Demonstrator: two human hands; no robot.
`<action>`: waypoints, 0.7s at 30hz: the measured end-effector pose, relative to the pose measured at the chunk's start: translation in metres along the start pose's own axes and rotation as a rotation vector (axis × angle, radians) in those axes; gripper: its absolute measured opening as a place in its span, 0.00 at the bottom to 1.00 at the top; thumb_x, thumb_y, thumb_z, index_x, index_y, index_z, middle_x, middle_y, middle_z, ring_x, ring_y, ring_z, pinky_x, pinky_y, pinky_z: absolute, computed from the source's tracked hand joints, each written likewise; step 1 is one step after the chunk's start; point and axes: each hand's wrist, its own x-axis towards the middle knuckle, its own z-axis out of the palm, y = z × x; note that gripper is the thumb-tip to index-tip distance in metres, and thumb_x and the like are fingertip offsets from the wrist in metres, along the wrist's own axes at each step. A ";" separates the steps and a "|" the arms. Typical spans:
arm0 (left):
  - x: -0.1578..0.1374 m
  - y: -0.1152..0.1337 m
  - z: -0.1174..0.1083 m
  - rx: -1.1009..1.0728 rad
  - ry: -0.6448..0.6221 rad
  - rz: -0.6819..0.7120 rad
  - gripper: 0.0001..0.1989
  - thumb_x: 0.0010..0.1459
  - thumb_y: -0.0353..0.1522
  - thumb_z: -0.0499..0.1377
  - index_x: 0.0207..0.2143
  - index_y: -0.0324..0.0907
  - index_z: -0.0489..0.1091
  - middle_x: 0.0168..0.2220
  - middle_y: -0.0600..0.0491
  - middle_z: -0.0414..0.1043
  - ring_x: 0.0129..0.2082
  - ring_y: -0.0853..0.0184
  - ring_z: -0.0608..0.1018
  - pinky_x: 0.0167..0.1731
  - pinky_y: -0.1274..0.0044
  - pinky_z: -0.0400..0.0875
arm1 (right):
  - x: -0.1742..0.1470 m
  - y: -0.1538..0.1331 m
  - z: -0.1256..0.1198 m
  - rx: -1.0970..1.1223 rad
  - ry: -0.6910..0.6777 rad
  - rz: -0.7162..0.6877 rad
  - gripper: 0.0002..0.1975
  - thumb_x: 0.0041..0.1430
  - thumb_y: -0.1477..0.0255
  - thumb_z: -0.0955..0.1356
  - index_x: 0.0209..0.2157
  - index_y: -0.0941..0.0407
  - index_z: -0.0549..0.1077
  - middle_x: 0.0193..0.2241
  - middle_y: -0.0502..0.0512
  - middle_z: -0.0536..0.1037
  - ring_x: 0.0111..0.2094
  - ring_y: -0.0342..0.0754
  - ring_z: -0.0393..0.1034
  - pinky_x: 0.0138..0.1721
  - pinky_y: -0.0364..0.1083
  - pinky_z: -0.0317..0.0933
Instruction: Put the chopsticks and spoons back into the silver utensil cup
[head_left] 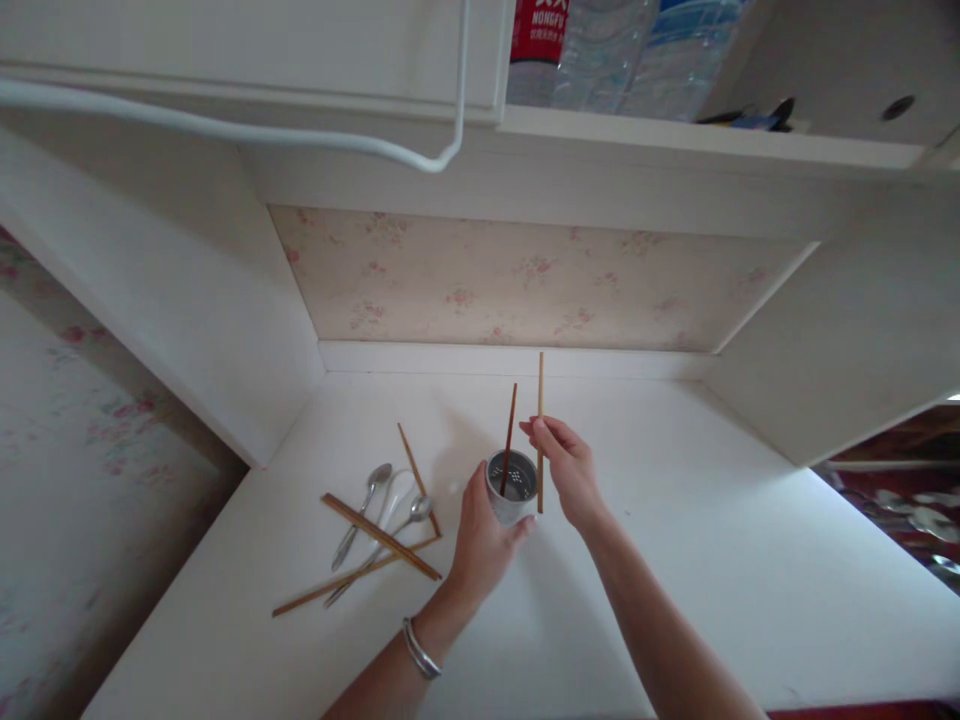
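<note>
My left hand [484,535] is wrapped round a grey metal utensil holder [513,508] with a perforated inside, standing on the white desk. One dark brown chopstick [511,430] leans upright in it. Just right of the holder, my right hand [564,460] pinches a lighter chopstick [541,390], held near vertical with its lower end beside the rim. To the left lie several loose chopsticks [379,535], crossing one another. Among them are two metal spoons [377,478] [420,508] and a white spoon [399,488].
A white shelf [705,135] with plastic bottles [604,50] overhangs the desk [675,600]. From the upper left, a white cable [300,135] hangs in front of the cabinet. White side panels [847,330] stand left and right, with floral wallpaper [517,285] behind.
</note>
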 end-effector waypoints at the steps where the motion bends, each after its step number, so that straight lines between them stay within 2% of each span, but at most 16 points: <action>1: 0.002 0.000 0.003 0.000 0.012 -0.009 0.45 0.44 0.36 0.68 0.62 0.42 0.50 0.59 0.41 0.59 0.59 0.52 0.63 0.58 0.61 0.57 | 0.001 0.004 0.000 0.001 -0.011 -0.001 0.14 0.55 0.59 0.70 0.36 0.54 0.77 0.37 0.56 0.80 0.44 0.52 0.72 0.48 0.52 0.63; 5: 0.009 0.002 0.002 -0.015 -0.005 0.004 0.40 0.46 0.35 0.67 0.59 0.43 0.55 0.55 0.44 0.64 0.55 0.55 0.68 0.55 0.63 0.60 | 0.006 0.005 -0.004 0.070 0.052 -0.042 0.15 0.55 0.58 0.69 0.39 0.53 0.77 0.40 0.55 0.78 0.37 0.48 0.71 0.39 0.48 0.65; 8: 0.011 0.003 -0.003 -0.058 -0.061 0.040 0.34 0.47 0.32 0.66 0.56 0.45 0.59 0.52 0.48 0.67 0.53 0.59 0.70 0.54 0.66 0.61 | 0.009 -0.004 -0.008 0.037 0.129 -0.140 0.15 0.55 0.60 0.70 0.40 0.54 0.77 0.37 0.54 0.77 0.32 0.44 0.69 0.38 0.48 0.65; 12: 0.011 0.000 -0.008 -0.130 -0.098 0.020 0.34 0.47 0.31 0.67 0.56 0.46 0.60 0.53 0.49 0.67 0.53 0.59 0.71 0.55 0.66 0.62 | 0.001 -0.016 -0.010 0.049 0.116 -0.254 0.14 0.56 0.63 0.71 0.43 0.53 0.76 0.33 0.52 0.77 0.35 0.46 0.71 0.44 0.51 0.65; 17: 0.009 -0.004 -0.009 -0.195 -0.158 -0.013 0.34 0.47 0.30 0.67 0.56 0.47 0.60 0.53 0.49 0.68 0.53 0.60 0.71 0.55 0.66 0.61 | -0.010 -0.025 -0.007 0.294 0.038 -0.295 0.10 0.57 0.66 0.70 0.40 0.50 0.71 0.35 0.50 0.79 0.39 0.47 0.74 0.49 0.56 0.65; 21: 0.011 -0.002 -0.010 -0.227 -0.179 -0.029 0.34 0.47 0.30 0.67 0.56 0.46 0.61 0.54 0.48 0.68 0.53 0.59 0.71 0.55 0.65 0.61 | -0.009 -0.011 -0.007 0.126 0.035 -0.201 0.11 0.57 0.62 0.70 0.39 0.53 0.72 0.37 0.55 0.80 0.42 0.50 0.74 0.48 0.55 0.65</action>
